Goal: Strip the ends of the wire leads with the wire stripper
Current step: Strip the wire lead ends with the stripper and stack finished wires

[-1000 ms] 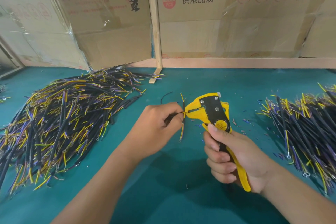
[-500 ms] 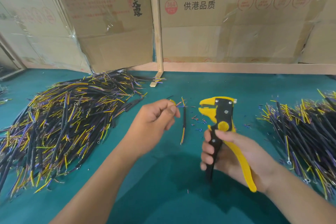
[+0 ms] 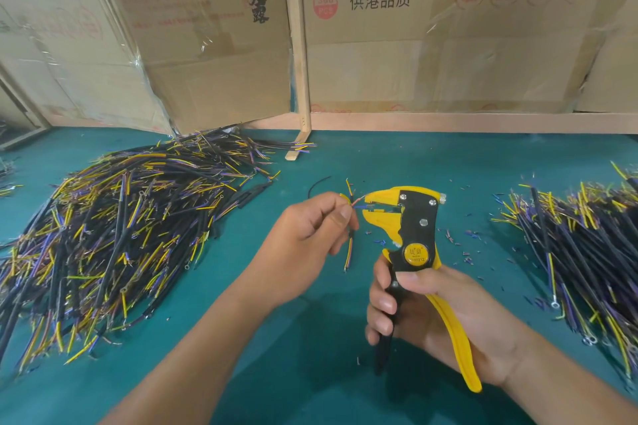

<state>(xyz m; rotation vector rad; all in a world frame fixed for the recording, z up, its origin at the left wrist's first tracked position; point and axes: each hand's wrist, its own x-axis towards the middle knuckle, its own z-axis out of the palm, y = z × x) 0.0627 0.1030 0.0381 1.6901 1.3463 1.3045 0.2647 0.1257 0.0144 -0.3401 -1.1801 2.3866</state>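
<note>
1. Head view gives me the teal surface point(image 3: 310, 373) first, running wall to wall under both arms, with taped cardboard boxes point(image 3: 448, 28) standing along its far edge and a wooden post point(image 3: 298, 45) between them.
2. I see a big heap of wire leads point(image 3: 114, 228) spread over the left side of the surface, black, yellow and purple strands tangled together.
3. I see a second heap point(image 3: 573, 245) at the right edge, partly cut off by the frame, several leads ending in small ring terminals.
4. My right hand point(image 3: 445, 317) grips the wire stripper point(image 3: 414, 235) by its handles, fingers point(image 3: 379, 304) curled round the black one, the yellow one lying across the palm, thumb across the pivot area. The handles stand spread apart and the yellow head points left with its jaws parted.
5. My left hand point(image 3: 303, 245) pinches a single wire lead point(image 3: 349, 248) between thumb and forefinger, just left of the stripper's head. The lead's short coloured ends reach right to the jaws' mouth; I cannot tell whether they sit inside. Its other end hangs below the hand.
6. I see tiny bits of cut insulation point(image 3: 459, 245) scattered on the surface around the stripper.
</note>
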